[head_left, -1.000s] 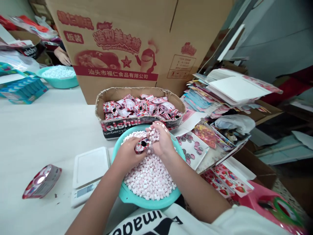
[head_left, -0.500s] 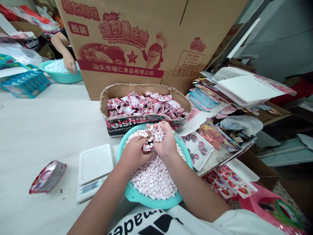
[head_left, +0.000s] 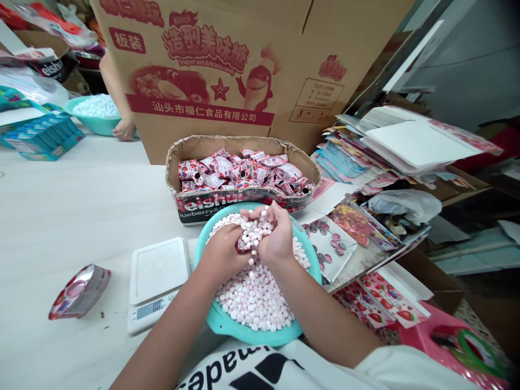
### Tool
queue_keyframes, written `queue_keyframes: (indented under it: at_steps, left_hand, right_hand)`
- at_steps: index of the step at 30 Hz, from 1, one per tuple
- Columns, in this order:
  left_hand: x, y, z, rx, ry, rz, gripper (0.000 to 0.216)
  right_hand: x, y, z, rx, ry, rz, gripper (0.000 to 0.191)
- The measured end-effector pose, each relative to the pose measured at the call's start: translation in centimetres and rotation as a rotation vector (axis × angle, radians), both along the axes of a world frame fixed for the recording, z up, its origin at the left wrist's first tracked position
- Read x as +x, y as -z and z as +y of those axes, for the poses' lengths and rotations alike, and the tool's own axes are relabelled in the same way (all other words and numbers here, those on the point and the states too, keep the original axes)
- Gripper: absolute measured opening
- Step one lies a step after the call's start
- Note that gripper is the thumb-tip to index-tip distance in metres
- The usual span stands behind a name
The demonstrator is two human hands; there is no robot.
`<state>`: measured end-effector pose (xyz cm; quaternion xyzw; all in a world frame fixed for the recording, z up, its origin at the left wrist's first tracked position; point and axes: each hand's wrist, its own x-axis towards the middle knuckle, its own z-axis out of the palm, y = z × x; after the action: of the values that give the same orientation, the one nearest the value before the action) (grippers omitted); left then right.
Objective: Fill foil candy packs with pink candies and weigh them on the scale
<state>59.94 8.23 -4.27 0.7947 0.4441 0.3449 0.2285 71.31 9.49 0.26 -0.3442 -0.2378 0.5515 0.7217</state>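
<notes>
Over a turquoise basin [head_left: 260, 337] heaped with small pale pink candies [head_left: 260, 303], my two hands meet. My left hand [head_left: 223, 250] is closed around a small red printed candy box [head_left: 242, 244], mostly hidden by the fingers. Cupped beside it, my right hand [head_left: 278, 238] holds a heap of candies [head_left: 255, 230] tipped toward the box opening. A few candies are dropping between the hands. Behind the basin, a cut-down cardboard box [head_left: 195, 208] is full of red and pink candy boxes [head_left: 244, 170].
To the left lie a white digital scale [head_left: 159, 271] and one candy box [head_left: 80, 291]. A large carton [head_left: 227, 70] stands behind. At right are stacked cards [head_left: 414, 141] and a sheet with round caps [head_left: 329, 246]. Another person's hand [head_left: 124, 129] rests near a second basin [head_left: 97, 125].
My right hand has tilted toward the box, and its candies have slid left over the opening, some falling. The other person's hand has moved from inside their basin to its right side.
</notes>
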Motion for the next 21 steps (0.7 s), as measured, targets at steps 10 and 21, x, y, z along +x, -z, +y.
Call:
queue_keyframes:
  at_steps: [10, 21]
  left_hand:
    - [0.1, -0.1, -0.1, 0.049, 0.039, -0.051, 0.022]
    - [0.0, 0.0, 0.0, 0.013, 0.028, -0.148, 0.049]
  right_hand:
    - [0.7, 0.8, -0.5, 0.126, -0.059, -0.173, 0.036]
    - [3.0, 0.5, -2.0, 0.249, -0.135, -0.74, 0.025]
